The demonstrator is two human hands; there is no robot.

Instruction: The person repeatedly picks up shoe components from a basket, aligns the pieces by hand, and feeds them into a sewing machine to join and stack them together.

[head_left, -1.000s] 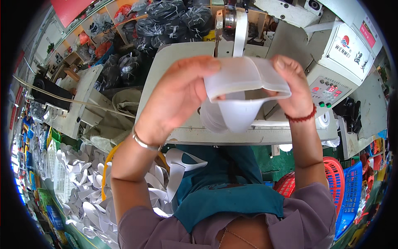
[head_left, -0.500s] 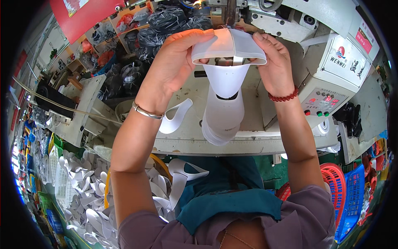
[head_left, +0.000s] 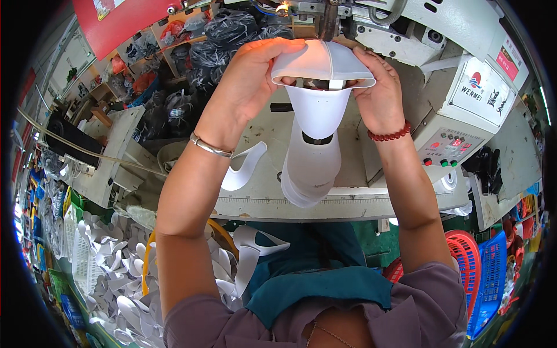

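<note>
the left hand (head_left: 249,72) pinches one edge of a seamed white shell-shaped piece (head_left: 351,65), the right hand (head_left: 380,90) its other edge, at the lower end of the metal post (head_left: 329,20). left of that post lies a curved white cutout (head_left: 240,178); right of it stands the control box (head_left: 464,120).

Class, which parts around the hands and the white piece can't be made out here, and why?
Head view: left hand, some fingertips hidden behind the white piece.
Head view: machine, top cut off by the upper edge.
Head view: red basket, partly hidden by the right arm.
</note>
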